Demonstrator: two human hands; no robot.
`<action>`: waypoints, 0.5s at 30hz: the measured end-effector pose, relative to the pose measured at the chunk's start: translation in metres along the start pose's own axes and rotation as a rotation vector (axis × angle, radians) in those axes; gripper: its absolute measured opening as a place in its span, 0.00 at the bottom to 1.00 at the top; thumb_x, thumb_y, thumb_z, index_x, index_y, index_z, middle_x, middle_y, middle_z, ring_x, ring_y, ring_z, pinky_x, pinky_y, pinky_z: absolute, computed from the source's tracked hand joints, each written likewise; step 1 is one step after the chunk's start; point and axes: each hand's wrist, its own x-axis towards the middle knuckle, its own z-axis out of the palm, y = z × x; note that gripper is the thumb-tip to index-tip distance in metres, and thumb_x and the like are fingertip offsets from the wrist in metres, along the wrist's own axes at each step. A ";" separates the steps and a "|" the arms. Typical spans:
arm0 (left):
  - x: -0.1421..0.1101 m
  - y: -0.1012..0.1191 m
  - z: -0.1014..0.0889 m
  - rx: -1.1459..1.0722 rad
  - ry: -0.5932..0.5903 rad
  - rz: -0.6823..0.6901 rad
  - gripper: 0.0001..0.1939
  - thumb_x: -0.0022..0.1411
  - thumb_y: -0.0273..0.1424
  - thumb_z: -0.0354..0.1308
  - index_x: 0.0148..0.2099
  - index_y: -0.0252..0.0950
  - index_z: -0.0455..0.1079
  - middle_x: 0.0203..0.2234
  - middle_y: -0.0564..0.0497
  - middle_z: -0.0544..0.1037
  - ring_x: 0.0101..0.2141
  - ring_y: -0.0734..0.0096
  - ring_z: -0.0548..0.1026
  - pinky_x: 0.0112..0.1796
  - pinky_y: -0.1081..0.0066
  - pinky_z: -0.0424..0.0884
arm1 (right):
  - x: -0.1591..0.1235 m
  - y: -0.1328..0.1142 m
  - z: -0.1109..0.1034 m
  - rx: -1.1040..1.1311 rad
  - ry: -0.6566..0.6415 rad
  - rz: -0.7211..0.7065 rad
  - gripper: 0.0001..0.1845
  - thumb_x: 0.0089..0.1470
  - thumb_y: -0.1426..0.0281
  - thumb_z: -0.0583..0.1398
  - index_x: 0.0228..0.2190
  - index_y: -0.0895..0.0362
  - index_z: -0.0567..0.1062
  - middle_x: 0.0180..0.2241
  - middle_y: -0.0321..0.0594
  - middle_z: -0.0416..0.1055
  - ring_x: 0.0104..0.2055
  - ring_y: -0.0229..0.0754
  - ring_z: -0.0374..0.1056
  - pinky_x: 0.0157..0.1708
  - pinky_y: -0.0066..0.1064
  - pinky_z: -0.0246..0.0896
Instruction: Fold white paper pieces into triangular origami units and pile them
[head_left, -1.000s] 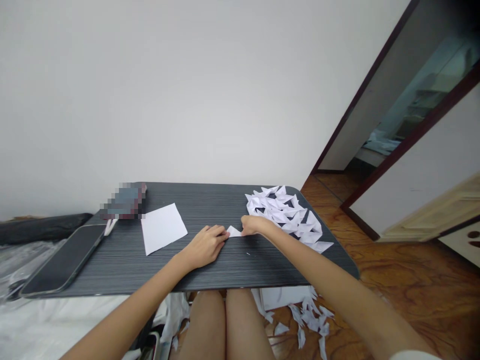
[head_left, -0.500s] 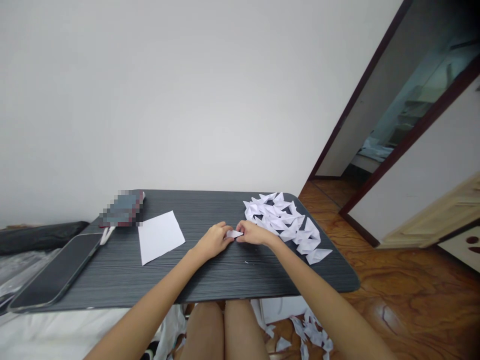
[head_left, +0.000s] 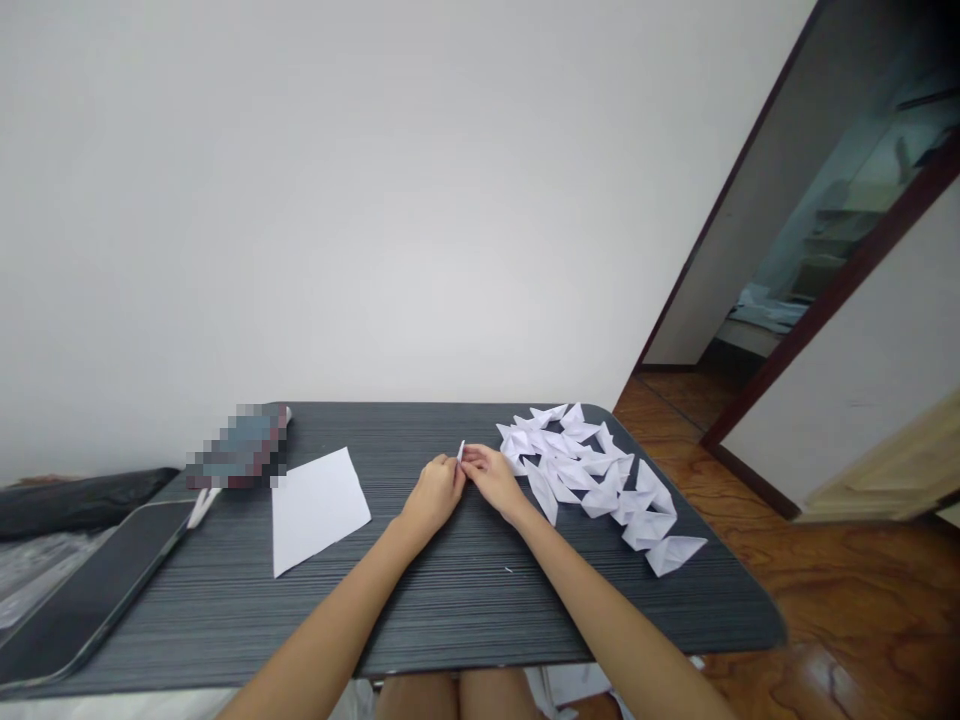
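Between my two hands, over the middle of the dark table, a small folded piece of white paper [head_left: 461,452] stands nearly upright, seen edge-on. My left hand [head_left: 436,490] grips it from the left with bent fingers. From the other side my right hand [head_left: 489,474] pinches it, thumb and fingers pressed together. Most of the paper is hidden by the fingers. Right of my right hand lies a heap of folded white paper pieces [head_left: 559,450], pointed at their ends. A flat sheet of white paper [head_left: 319,510] rests to the left of my left hand.
The dark table [head_left: 420,620] has its back edge along a white wall [head_left: 450,200]. A blurred-out dark item [head_left: 236,450] lies at the back left, with a white cable [head_left: 201,508] beside it. Wooden floor [head_left: 840,590] and a doorway are at the right.
The folded paper has turned from lying flat to standing upright between my fingers, and my hands have come closer together. The whole view has tilted slightly upward.
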 end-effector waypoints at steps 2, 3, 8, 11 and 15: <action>0.000 -0.002 0.000 -0.069 -0.007 -0.003 0.13 0.58 0.26 0.44 0.27 0.31 0.68 0.20 0.48 0.70 0.23 0.72 0.68 0.28 0.73 0.63 | 0.001 0.000 0.001 -0.046 0.009 -0.010 0.12 0.45 0.73 0.55 0.36 0.61 0.69 0.33 0.44 0.71 0.33 0.38 0.69 0.35 0.30 0.64; 0.000 -0.003 -0.001 -0.121 -0.020 -0.011 0.13 0.58 0.27 0.44 0.26 0.31 0.67 0.18 0.50 0.70 0.21 0.74 0.68 0.27 0.74 0.63 | 0.001 0.000 0.001 -0.065 0.003 -0.015 0.12 0.46 0.72 0.55 0.36 0.61 0.69 0.33 0.44 0.71 0.33 0.39 0.69 0.35 0.31 0.64; 0.000 -0.003 -0.004 -0.321 -0.044 -0.079 0.12 0.58 0.30 0.45 0.36 0.31 0.68 0.16 0.54 0.70 0.16 0.78 0.67 0.25 0.76 0.64 | 0.000 -0.002 0.001 -0.186 -0.026 -0.025 0.11 0.48 0.72 0.54 0.35 0.60 0.70 0.32 0.43 0.71 0.32 0.38 0.68 0.34 0.30 0.64; 0.002 -0.003 -0.003 -0.318 -0.010 -0.092 0.13 0.57 0.28 0.46 0.42 0.31 0.66 0.24 0.51 0.74 0.17 0.78 0.68 0.26 0.75 0.65 | -0.003 -0.006 0.001 -0.330 0.019 -0.111 0.11 0.49 0.74 0.51 0.35 0.60 0.70 0.32 0.43 0.70 0.32 0.38 0.67 0.34 0.29 0.62; 0.005 -0.004 0.001 -0.274 -0.003 -0.069 0.11 0.57 0.27 0.46 0.40 0.32 0.67 0.25 0.50 0.74 0.18 0.77 0.69 0.26 0.74 0.65 | -0.008 -0.012 -0.001 -0.488 0.066 -0.204 0.12 0.47 0.77 0.51 0.34 0.60 0.71 0.32 0.43 0.67 0.33 0.39 0.64 0.35 0.29 0.60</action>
